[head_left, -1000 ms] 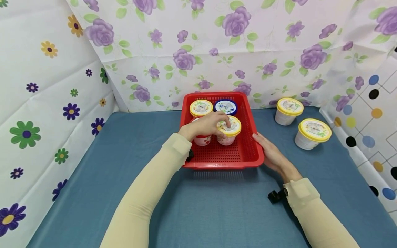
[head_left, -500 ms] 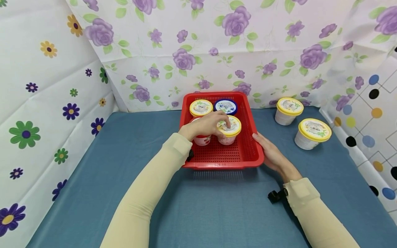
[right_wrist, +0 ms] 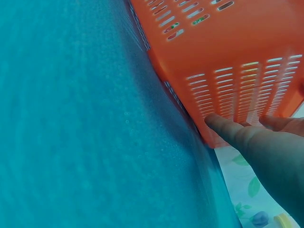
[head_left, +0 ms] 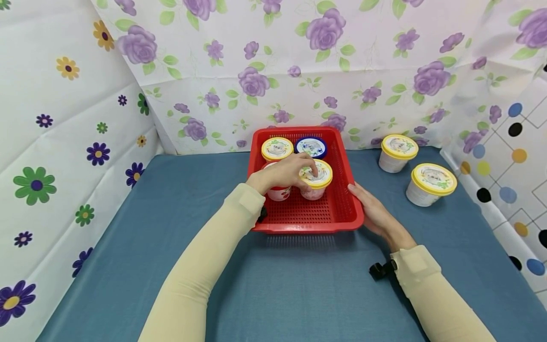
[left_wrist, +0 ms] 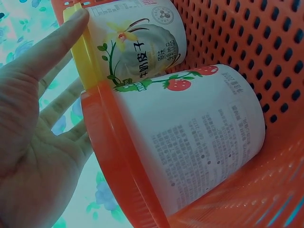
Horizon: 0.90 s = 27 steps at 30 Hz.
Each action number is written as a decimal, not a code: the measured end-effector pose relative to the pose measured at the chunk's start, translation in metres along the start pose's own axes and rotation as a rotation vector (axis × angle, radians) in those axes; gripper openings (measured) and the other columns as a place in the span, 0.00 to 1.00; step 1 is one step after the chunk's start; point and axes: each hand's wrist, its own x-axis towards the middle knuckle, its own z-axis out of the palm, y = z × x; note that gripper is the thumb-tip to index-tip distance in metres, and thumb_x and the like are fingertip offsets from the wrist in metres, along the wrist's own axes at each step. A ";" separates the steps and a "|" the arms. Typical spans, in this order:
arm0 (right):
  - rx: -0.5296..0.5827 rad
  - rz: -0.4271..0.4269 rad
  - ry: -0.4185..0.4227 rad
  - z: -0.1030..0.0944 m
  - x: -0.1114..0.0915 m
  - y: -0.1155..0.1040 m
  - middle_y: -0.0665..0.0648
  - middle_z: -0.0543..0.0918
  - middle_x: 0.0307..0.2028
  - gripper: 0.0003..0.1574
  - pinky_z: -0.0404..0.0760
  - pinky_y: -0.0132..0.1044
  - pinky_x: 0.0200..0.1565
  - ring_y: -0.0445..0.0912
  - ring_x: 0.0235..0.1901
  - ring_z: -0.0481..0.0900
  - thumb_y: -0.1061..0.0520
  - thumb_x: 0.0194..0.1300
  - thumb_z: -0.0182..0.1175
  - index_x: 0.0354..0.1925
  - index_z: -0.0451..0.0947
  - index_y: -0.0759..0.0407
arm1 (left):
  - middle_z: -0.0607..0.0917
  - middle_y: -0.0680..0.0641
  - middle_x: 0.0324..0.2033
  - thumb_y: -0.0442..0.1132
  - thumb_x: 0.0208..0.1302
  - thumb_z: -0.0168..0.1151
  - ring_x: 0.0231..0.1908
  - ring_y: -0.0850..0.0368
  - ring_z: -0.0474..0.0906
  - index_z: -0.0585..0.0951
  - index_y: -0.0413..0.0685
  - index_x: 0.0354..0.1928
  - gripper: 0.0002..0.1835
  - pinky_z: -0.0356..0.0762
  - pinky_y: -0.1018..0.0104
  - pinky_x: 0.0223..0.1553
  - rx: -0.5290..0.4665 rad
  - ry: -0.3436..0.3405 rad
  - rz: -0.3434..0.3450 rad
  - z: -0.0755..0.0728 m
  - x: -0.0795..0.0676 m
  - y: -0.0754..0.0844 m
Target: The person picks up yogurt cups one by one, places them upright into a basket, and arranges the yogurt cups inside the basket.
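Observation:
In the head view a red plastic basket (head_left: pixel 299 227) holds several lidded tubs. My left hand (head_left: pixel 284 172) reaches over its left side and grips the lid of the front-right yellow-lidded tub (head_left: pixel 320 173), fingers curled over the top. The left wrist view shows my thumb on a yellow lid (left_wrist: pixel 85 52), beside a red-lidded tub (left_wrist: pixel 199 137). Under my left hand, that red-lidded tub (head_left: pixel 279 194) is partly hidden. My right hand (head_left: pixel 376 211) holds the basket's right side, thumb at the rim; in the right wrist view its fingers (right_wrist: pixel 232 130) lie against the slotted outer wall.
At the basket's back stand another yellow-lidded tub (head_left: pixel 277 148) and a blue-lidded tub (head_left: pixel 311 147). Two more yellow-lidded tubs (head_left: pixel 397 153) stand on the blue cloth (head_left: pixel 299 289) at right. Patterned sheets (head_left: pixel 290 71) line the back and sides.

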 end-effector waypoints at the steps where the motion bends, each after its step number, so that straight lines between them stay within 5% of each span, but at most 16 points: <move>1: 0.000 0.000 -0.001 0.000 0.000 0.000 0.77 0.66 0.68 0.39 0.85 0.42 0.51 0.51 0.53 0.83 0.40 0.86 0.39 0.84 0.42 0.51 | 0.75 0.48 0.63 0.45 0.62 0.77 0.62 0.53 0.71 0.84 0.56 0.53 0.19 0.71 0.59 0.67 0.002 0.001 0.004 0.000 0.000 0.000; 27: -0.018 -0.008 -0.001 -0.001 0.001 0.001 0.74 0.70 0.66 0.40 0.85 0.41 0.51 0.50 0.53 0.83 0.40 0.86 0.39 0.83 0.43 0.52 | 0.74 0.48 0.65 0.52 0.65 0.74 0.66 0.51 0.68 0.84 0.56 0.55 0.20 0.69 0.55 0.69 -0.027 0.045 0.009 -0.004 -0.003 0.001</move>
